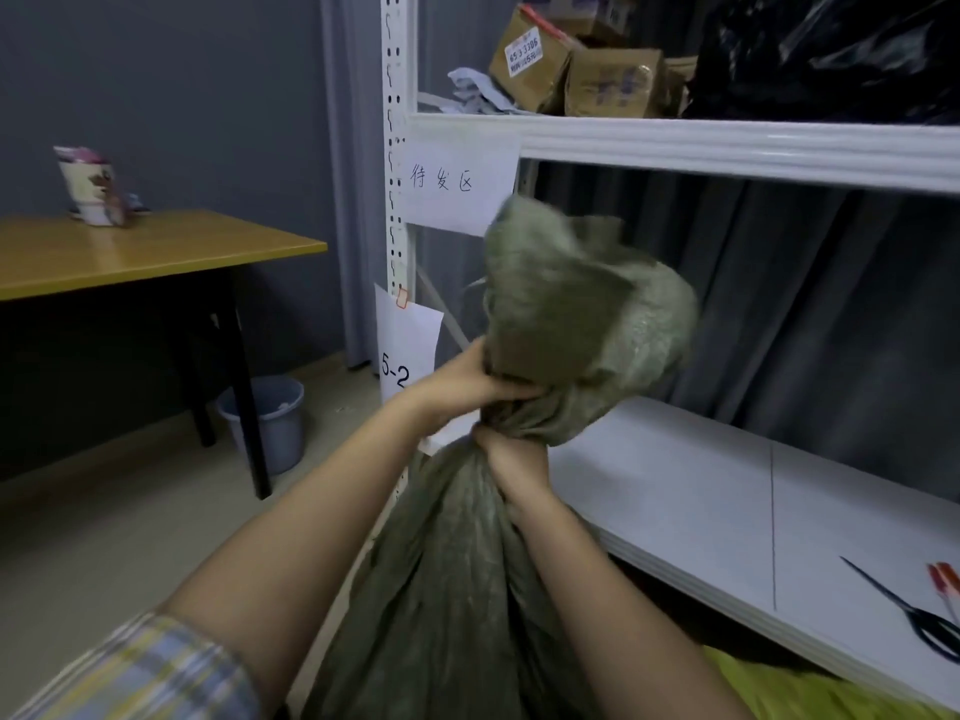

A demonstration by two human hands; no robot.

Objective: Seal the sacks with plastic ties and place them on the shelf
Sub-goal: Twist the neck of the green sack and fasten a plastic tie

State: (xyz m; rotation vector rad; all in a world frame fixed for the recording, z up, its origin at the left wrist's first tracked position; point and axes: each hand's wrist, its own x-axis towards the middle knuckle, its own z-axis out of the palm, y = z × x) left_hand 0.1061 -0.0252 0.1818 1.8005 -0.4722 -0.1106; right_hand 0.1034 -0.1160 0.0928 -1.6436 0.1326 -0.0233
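A grey-green woven sack point(457, 574) stands in front of me, its neck gathered and its loose top point(566, 304) flaring upward. My left hand point(467, 389) grips the bunched neck from the left. Just below it, my right hand point(511, 462) grips the same neck. The sack is beside the white metal shelf point(701, 491), whose lower board lies to its right. I see no plastic tie on the neck.
Black scissors point(914, 610) and red-tipped ties point(943, 579) lie on the lower board at the right. Cardboard boxes point(582, 70) and a black bag point(831, 49) fill the upper shelf. A wooden table point(130, 252) and a grey bucket point(270, 423) stand left. Something yellow point(810, 693) lies below.
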